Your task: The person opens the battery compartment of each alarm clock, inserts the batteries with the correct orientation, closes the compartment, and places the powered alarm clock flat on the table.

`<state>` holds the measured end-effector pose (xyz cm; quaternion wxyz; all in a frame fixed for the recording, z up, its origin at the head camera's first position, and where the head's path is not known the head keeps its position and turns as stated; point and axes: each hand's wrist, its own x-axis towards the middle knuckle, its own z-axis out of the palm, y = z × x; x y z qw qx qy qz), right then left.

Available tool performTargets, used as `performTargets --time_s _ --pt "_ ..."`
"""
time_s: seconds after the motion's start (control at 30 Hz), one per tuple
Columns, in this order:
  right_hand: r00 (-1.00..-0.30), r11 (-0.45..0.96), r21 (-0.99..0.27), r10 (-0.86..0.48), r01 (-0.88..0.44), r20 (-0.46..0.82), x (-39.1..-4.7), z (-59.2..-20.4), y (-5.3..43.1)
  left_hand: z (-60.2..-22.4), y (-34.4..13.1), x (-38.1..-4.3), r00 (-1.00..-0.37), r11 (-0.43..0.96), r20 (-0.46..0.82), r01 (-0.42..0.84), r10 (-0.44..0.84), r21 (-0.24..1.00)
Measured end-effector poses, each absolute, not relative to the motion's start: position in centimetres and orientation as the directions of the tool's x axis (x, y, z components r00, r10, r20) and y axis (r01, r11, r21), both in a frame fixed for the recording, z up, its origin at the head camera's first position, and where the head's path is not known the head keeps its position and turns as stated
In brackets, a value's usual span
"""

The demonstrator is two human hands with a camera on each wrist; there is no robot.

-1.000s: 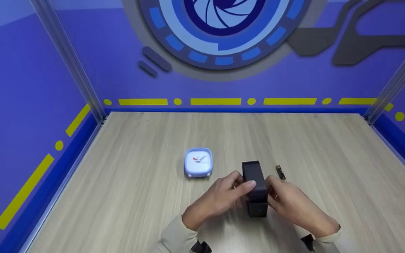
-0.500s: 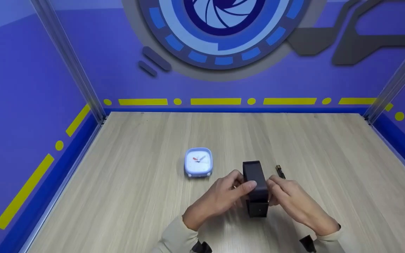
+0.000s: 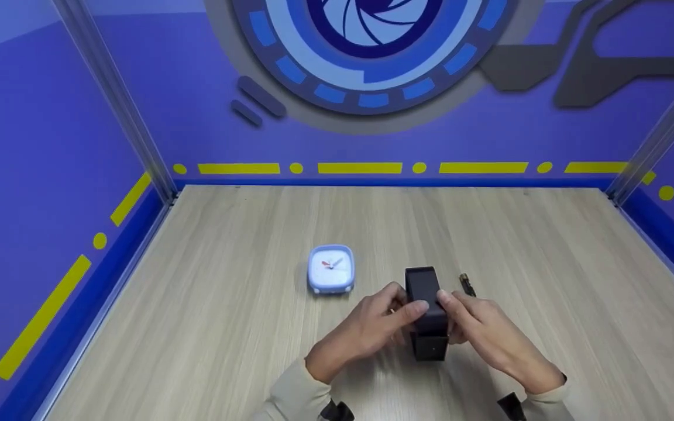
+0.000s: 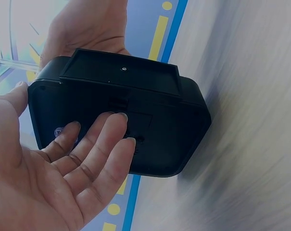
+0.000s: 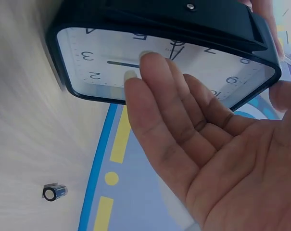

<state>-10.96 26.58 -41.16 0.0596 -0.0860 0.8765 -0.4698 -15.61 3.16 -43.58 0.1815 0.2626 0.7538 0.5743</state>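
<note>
A black desk clock point(image 3: 425, 298) stands on its end between both hands, above the wooden table. My left hand point(image 3: 366, 327) grips it, thumb on the upper edge and fingers against the back point(image 4: 169, 130), where a compartment outline and a small knob show. On the other side my right hand point(image 3: 486, 333) holds the clock too, its thumb at the upper edge. The right fingers point(image 5: 150, 96) lie across the white dial point(image 5: 104, 53), covering part of its numerals. Beyond the right hand lies a small battery point(image 3: 467, 285), partly hidden by the hand in the head view.
A light blue alarm clock point(image 3: 331, 269) sits face up on the table point(image 3: 243, 251), to the left of the hands. Blue panels point(image 3: 360, 146) with yellow dashes border the table at the back and both sides.
My right thumb has come up onto the clock's upper edge, and the right hand has turned slightly. The left hand keeps its grip; the black clock has barely shifted.
</note>
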Motion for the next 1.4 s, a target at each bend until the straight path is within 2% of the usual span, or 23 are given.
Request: performTargets --time_s 0.33,0.7,0.87,1.1,1.4 --pt "-0.968 0.495 -0.867 -0.239 -0.057 -0.073 -11.1 -40.8 27.2 -43.9 3.1 -15.7 -0.754 0.202 0.012 0.191 0.657 0.960" --pt "-0.945 0.430 -0.902 -0.310 -0.044 -0.101 -11.2 -40.7 28.0 -44.5 2.8 -16.2 -0.712 0.112 0.052 0.181 0.700 0.977" --pt "-0.933 0.418 -0.907 -0.342 -0.045 -0.112 -11.3 -40.5 28.4 -45.3 2.7 -16.5 -0.739 0.173 0.029 0.195 0.673 0.966" --pt "-0.930 0.440 -0.898 -0.338 -0.020 -0.145 -11.1 -40.1 29.1 -46.5 2.9 -16.4 -0.778 0.323 -0.156 0.063 0.608 0.944" --pt "-0.931 0.485 -0.874 -0.330 -0.027 -0.155 -10.9 -39.8 29.9 -46.8 3.3 -16.0 -0.811 0.384 -0.171 0.070 0.559 0.921"
